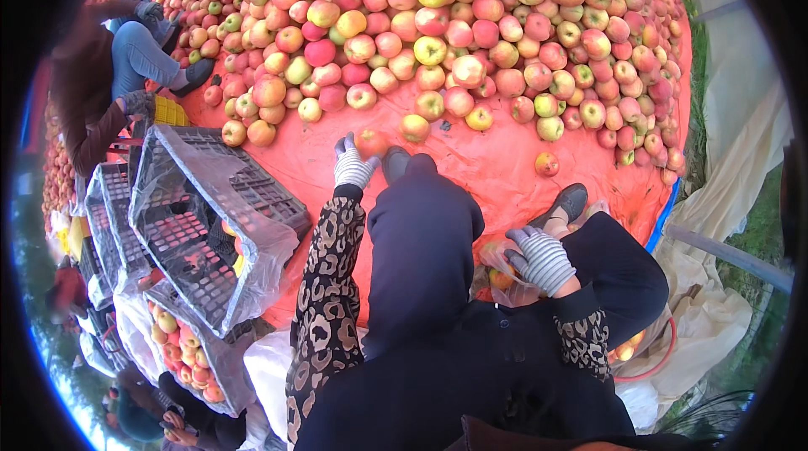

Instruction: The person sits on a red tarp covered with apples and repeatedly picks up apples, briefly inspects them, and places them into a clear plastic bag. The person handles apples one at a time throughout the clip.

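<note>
My left hand (354, 168), in a striped glove with grey fingertips, reaches forward over the red sheet. Its fingers and thumb are spread beside a slightly blurred red apple (370, 144), which lies close to my dark shoe (396, 162). My right hand (542, 261), gloved the same way, is by my bent right leg, palm down, with the fingers apart. Beneath it is clear plastic (515, 293) with an apple (501, 279) showing through. Most of whatever holds that plastic is hidden by my clothes and leg.
A big heap of apples (471, 39) rises ahead on the red sheet (328, 135). At left stand plastic-lined dark crates (194, 278), one holding apples (183, 348). Another person (97, 89) sits beyond them, beside a yellow crate (171, 112). A pole (730, 259) crosses at right.
</note>
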`<state>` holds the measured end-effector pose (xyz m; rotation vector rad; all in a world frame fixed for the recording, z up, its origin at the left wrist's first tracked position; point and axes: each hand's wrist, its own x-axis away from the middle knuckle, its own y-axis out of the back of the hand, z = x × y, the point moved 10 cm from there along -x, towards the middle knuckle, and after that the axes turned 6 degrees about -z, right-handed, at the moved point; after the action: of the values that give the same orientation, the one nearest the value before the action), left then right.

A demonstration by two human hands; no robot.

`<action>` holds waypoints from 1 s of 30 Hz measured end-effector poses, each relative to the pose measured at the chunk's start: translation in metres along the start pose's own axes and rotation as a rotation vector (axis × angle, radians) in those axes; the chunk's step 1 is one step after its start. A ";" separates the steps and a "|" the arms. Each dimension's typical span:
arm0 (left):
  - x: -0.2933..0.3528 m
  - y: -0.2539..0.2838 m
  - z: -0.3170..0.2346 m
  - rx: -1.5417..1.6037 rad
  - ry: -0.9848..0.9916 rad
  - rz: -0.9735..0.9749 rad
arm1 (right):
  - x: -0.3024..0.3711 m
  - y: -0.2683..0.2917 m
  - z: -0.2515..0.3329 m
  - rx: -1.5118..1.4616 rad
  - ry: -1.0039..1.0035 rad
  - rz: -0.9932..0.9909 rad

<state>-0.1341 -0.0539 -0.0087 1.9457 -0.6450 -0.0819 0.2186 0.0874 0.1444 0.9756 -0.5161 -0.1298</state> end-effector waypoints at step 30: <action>0.111 0.147 -0.055 1.731 0.091 0.280 | 0.001 -0.016 0.016 0.083 0.101 0.048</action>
<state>-0.0800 -0.1074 0.1683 3.3669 -1.0584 1.0657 0.2140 0.0662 0.1388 1.0444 -0.4543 -0.0164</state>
